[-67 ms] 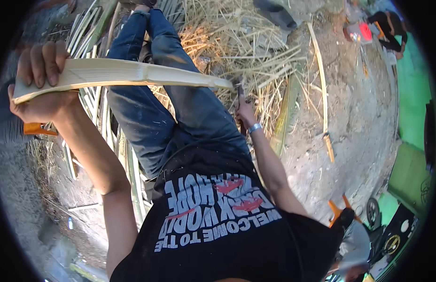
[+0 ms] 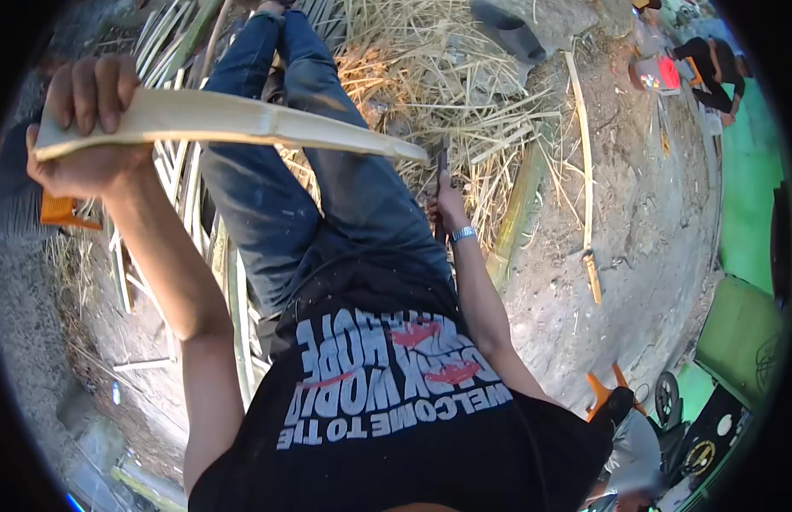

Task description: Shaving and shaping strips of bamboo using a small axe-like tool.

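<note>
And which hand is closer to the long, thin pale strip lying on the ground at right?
Right. The right hand, gripping a dark tool, is left of the long, thin pale strip; the left hand, holding a broad pale piece, is much farther left.

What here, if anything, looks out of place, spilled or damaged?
The scraps strewn untidily to the right of the legs look messiest, lying at all angles. One strip lies apart from them on the ground further right. The slat in the left hand shows no clear damage.
</note>
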Motion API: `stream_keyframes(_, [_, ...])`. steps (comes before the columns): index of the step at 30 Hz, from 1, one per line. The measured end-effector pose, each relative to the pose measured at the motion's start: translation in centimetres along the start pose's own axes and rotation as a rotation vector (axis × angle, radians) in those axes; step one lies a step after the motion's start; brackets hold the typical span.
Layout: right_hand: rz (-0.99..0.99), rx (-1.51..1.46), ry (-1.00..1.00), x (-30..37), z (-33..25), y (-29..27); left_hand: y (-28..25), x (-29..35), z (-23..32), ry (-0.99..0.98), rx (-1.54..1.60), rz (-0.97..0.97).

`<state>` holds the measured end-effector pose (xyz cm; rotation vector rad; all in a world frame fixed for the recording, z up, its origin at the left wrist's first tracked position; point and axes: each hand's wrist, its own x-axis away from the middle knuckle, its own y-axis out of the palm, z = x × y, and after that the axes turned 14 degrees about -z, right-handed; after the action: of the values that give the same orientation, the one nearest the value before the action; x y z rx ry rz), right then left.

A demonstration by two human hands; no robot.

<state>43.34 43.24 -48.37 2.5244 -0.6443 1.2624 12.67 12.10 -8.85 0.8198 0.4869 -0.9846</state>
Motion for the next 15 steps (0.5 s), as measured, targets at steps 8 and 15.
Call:
stream_keyframes(8, [0.122,0.027,-0.184,4.3,3.2,-0.5,2.8,4.8,1.4,0.173,-0.070,0.211])
stream_keyframes(15, [0.231,0.402,-0.289,4.9,6.9,-3.5,5.7,14.0,8.9,0.433,-0.174,0.378])
